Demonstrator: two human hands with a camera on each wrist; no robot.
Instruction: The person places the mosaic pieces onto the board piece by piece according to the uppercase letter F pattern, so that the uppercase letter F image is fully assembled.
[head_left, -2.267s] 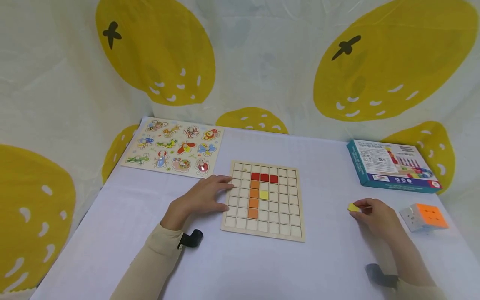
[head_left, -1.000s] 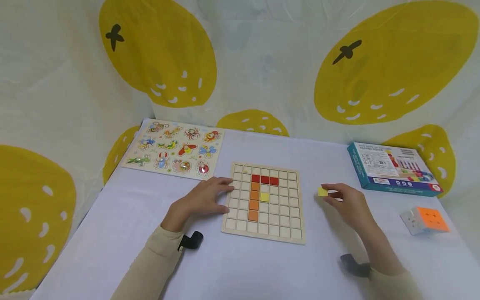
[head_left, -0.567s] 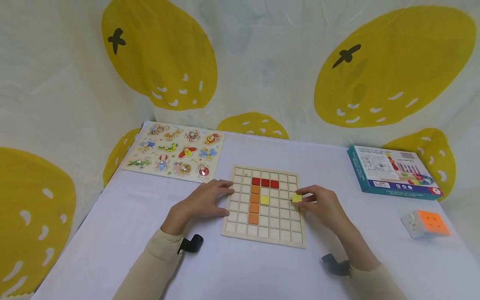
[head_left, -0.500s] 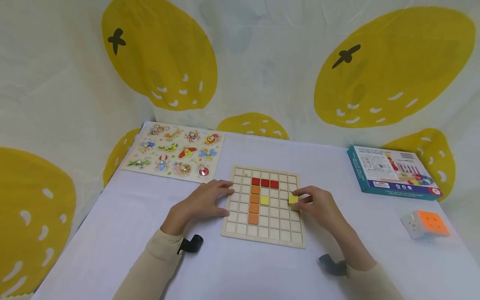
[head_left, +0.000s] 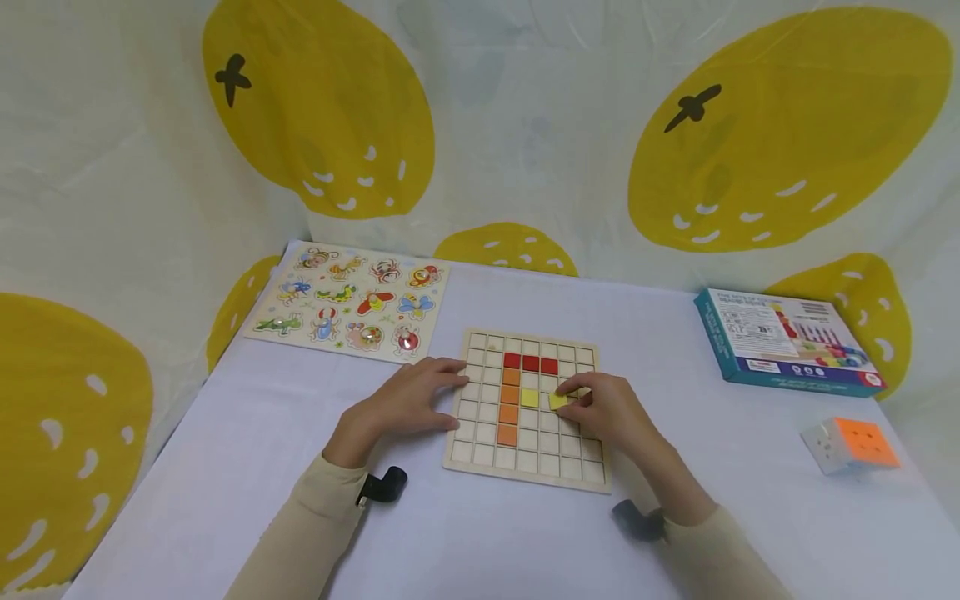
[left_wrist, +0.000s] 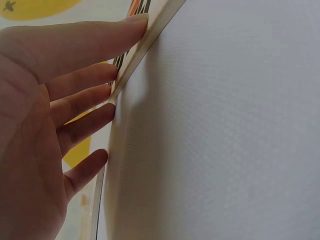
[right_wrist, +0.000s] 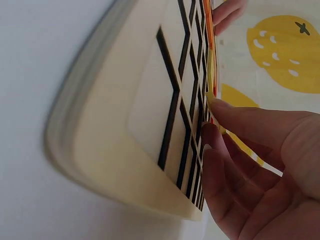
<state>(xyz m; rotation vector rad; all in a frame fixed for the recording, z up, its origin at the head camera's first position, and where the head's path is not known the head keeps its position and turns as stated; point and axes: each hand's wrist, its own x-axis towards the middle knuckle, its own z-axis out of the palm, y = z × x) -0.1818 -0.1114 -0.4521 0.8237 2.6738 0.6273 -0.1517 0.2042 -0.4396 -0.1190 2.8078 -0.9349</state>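
Note:
A wooden grid board (head_left: pixel 527 477) lies on the white table, divided into square cells. Three red tiles (head_left: pixel 531 363) form a row on it, several orange tiles (head_left: pixel 508 414) run in a column below, and one yellow tile (head_left: pixel 529 398) sits beside that column. Between thumb and fingers my right hand (head_left: pixel 615 412) pinches a second yellow tile (head_left: pixel 557 402), over or on the board right of the first one; the gap beneath it is unclear. With fingers extended, my left hand (head_left: pixel 405 398) touches the board's left edge; the left wrist view shows the thumb (left_wrist: pixel 115 37) on that edge.
An insect picture puzzle (head_left: pixel 352 304) lies behind my left hand. At the right are a teal-edged game box (head_left: pixel 795 337) and a puzzle cube (head_left: pixel 851 443). A fruit-patterned cloth (head_left: pixel 525 125) hangs behind the table.
My right hand has carried the yellow tile leftward from beside the puzzle cube to the board, approaching the tile in the grid. My left hand has stayed at the board's left edge.

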